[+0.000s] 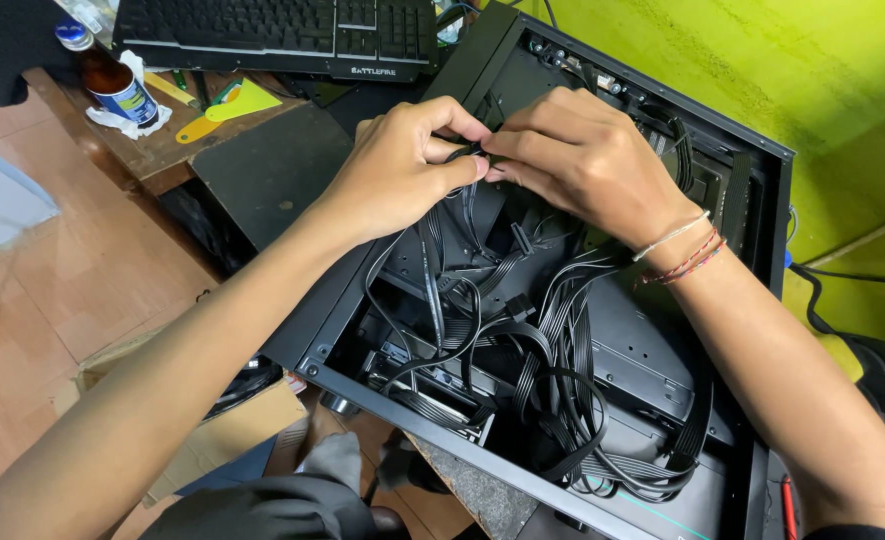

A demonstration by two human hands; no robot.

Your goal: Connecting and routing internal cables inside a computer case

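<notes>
Over the open black computer case (763, 200), far side: left hand (398, 165) and right hand (583, 150) meet, fingertips pinching a black cable connector (471, 153), lifted clear of the cable tangle (553, 370) for grip.

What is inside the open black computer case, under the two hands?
Inside the computer case lie many loose black cables over dark parts. The left hand and right hand pinch one cable end together. What lies beneath the cables and hands is covered.

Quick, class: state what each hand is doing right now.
Left hand: closed, pinching the black cable.
Right hand: closed, pinching the same cable.
</notes>
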